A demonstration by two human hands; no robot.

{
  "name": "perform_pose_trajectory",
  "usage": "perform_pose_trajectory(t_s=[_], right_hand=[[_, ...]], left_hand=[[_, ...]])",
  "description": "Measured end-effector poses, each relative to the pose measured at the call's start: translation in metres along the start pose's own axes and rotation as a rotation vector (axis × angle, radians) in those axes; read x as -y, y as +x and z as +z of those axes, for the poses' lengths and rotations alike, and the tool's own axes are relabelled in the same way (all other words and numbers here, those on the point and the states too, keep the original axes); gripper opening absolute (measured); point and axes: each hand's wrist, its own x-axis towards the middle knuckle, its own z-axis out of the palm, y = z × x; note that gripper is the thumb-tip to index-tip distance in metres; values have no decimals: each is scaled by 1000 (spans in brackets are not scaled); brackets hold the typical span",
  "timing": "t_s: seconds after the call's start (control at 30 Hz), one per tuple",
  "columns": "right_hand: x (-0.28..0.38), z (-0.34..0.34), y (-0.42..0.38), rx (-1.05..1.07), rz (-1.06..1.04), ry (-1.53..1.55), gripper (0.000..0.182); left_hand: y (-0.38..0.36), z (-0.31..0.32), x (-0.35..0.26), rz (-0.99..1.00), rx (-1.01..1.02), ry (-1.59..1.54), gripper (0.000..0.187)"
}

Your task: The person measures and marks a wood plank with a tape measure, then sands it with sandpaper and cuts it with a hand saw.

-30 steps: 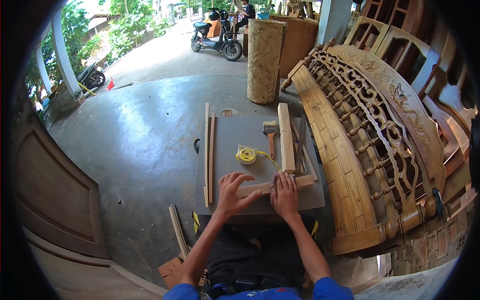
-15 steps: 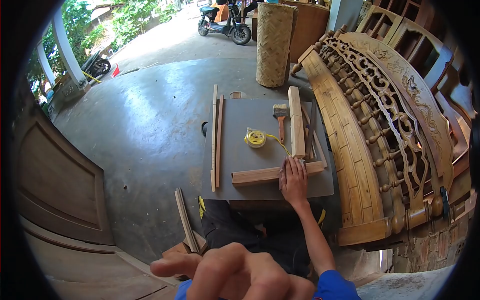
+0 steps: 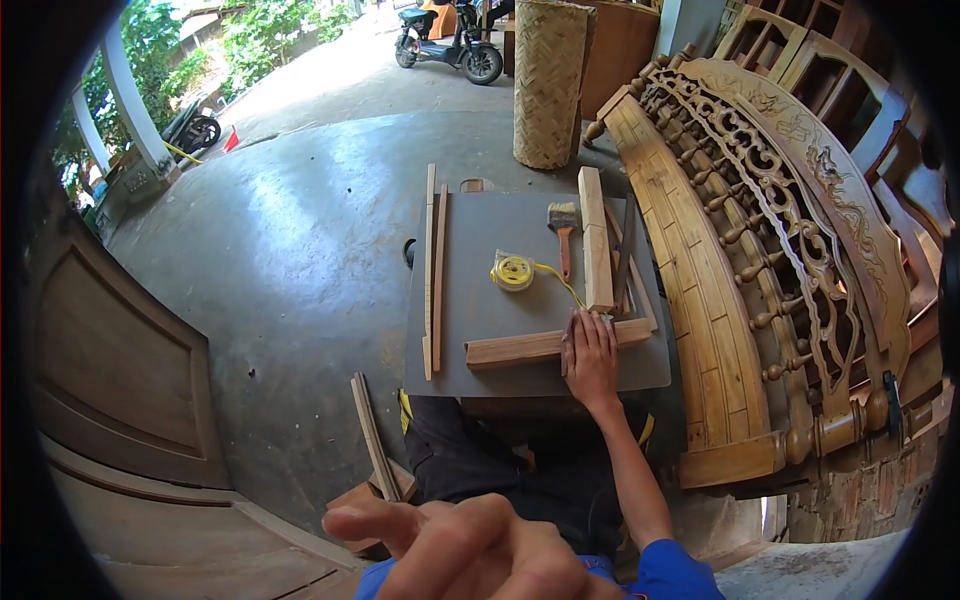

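My right hand [image 3: 592, 365] lies over a short wooden block [image 3: 515, 348] along the near side of a grey board, its fingers bent across the block. A thin brownish edge shows beside the fingers; I cannot make out what it is. Large and close to the camera, my left hand [image 3: 470, 550] is raised with fingers apart and loosely bent, holding nothing visible. Beyond the right hand stretch a longer wooden bar [image 3: 595, 240] and a yellow tape measure [image 3: 514, 271] with its yellow tape drawn toward that hand. A paintbrush [image 3: 563, 240] lies between them.
Thin wooden strips [image 3: 436, 270] lie along the left side of the grey board [image 3: 480, 230]. More strips [image 3: 375, 437] lean low on the left. Carved wooden furniture [image 3: 740, 250] fills the right side, and wooden panels [image 3: 120, 360] the left. A woven roll [image 3: 545, 85] stands behind the board.
My left hand has dropped slightly and shifted a little to the right in view. My right hand stays on the wooden block; the whole view has tilted slightly.
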Motion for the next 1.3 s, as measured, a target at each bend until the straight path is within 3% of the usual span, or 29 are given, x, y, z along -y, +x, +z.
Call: perform_pose_trajectory(t_s=[0.1, 0.2, 0.27, 0.37, 0.4, 0.43, 0.47, 0.5, 0.57, 0.67, 0.77, 0.9, 1.0, 1.1, 1.17, 1.2, 1.27, 1.3], right_hand=[[2, -2, 2, 1, -4, 21, 46], [1, 0, 0, 5, 0, -2, 46], [3, 1, 3, -3, -8, -4, 46], [2, -2, -1, -10, 6, -1, 46], [3, -1, -2, -14, 13, 4, 46], [3, 0, 0, -24, 13, 15, 46], [2, 0, 1, -28, 21, 16, 46], [3, 1, 0, -28, 27, 22, 46], [6, -1, 1, -29, 45, 31, 45], [2, 1, -1, -51, -18, 61, 45], [-26, -13, -4, 56, -209, 115, 46], [-58, -8, 3, -204, 210, -25, 43], [-15, -1, -1, -171, 158, -104, 44], [9, -13, -15, 51, -204, 159, 44], [-1, -19, -9, 76, -98, 212, 45], [-6, -24, -8, 92, -48, 233, 45], [-1, -33, -4, -26, 133, 573, 44], [5, -37, 2, -92, 219, 742, 44]], left_hand=[[5, 3, 2, 28, 61, 41, 34], [16, -11, -35, -262, 327, 146, 33], [23, -14, -48, -236, 441, 210, 29], [32, -16, -56, 202, 301, 511, 25], [32, -21, -79, 313, 184, 792, 23], [29, -46, -113, 208, 160, 1096, 31], [18, -67, -140, 164, -145, 1543, 45], [21, -83, -175, -280, -174, 2292, 63], [-4, -132, -202, -692, -145, 3145, 60], [-25, -170, -224, -1350, -545, 3118, 54], [-30, -174, -228, -1270, -455, 3115, 43], [-38, -174, -226, -1098, -359, 3193, 36], [-34, -178, -228, -1123, -333, 3177, 33], [-35, -176, -231, -1138, -297, 3190, 34], [-37, -176, -233, -1170, -258, 3192, 38], [-38, -174, -234, -1022, -99, 3230, 44], [-35, -172, -236, -695, 213, 3267, 58], [-27, -167, -225, -633, 122, 3170, 64]])
